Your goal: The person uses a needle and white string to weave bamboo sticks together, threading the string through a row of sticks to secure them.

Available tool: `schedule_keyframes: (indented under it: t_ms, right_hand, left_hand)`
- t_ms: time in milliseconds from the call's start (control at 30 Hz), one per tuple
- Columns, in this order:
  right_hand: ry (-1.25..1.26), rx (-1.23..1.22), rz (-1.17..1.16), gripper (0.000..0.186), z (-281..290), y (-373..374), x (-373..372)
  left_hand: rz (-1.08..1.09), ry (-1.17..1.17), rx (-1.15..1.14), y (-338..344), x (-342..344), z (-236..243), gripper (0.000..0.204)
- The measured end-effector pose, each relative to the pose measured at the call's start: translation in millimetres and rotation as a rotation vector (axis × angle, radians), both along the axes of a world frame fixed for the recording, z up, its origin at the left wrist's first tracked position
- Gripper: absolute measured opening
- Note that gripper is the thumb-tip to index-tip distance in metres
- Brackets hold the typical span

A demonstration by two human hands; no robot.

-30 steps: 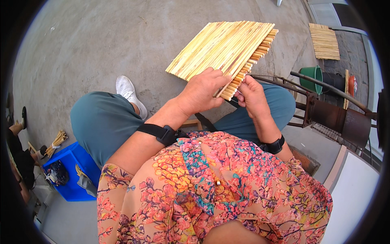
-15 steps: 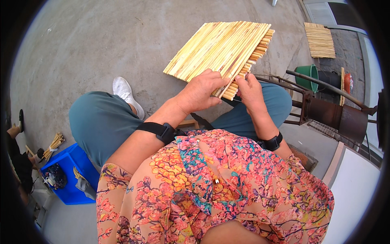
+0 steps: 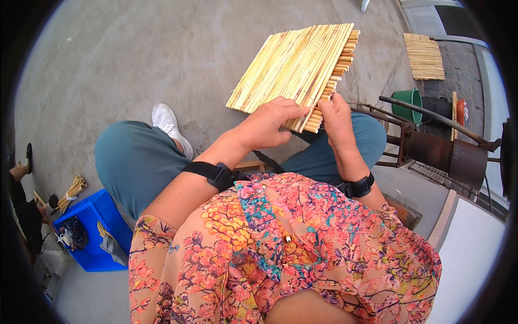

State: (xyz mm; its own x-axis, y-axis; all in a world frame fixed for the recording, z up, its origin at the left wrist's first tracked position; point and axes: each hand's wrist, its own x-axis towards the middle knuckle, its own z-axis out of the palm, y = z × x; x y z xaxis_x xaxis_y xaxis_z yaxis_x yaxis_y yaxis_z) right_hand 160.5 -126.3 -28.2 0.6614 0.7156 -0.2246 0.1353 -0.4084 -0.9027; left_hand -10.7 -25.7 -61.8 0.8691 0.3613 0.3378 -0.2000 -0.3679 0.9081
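A mat of pale yellow reed stalks (image 3: 294,67), laid side by side, is held up tilted above my lap. Its right side shows a stepped row of cut stalk ends. My left hand (image 3: 272,121) grips the mat's near edge, the thumb below and the fingers over the top face. At the right edge, my right hand (image 3: 339,119) is closed with thumb and fingertips pressed against the stalk ends. Whether it pinches a single stalk or the mat's edge is hidden by the fingers.
On the left a blue crate (image 3: 94,232) holds bundled stalks and a dark bag, beside a tied stalk bundle (image 3: 73,191). Another person's leg (image 3: 20,173) shows at the far left. Right of my knee stand a rusty metal frame (image 3: 431,151), a green bucket (image 3: 408,102) and a second reed mat (image 3: 424,56).
The mat has shifted slightly up, its left corner moving right. My right hand has moved a little up and right along the stalk ends; my left hand keeps its grip.
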Motion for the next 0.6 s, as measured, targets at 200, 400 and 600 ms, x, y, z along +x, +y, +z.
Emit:
schedule_keyframes:
  t_ms: [200,400,600]
  right_hand:
    - [-0.142,-0.123,0.325,0.016,43.4,18.7,19.8]
    - [-0.135,-0.142,0.528,0.018,70.2,30.8,21.3]
    - [-0.427,-0.236,0.915,0.034,91.7,63.2,-21.0]
  left_hand:
    - [-0.129,0.287,-0.262,36.6,-16.2,-1.9,0.048]
    - [0.592,0.118,0.295,51.9,-30.4,38.1,0.069]
    - [0.492,0.120,0.642,71.7,-35.8,60.9,0.087]
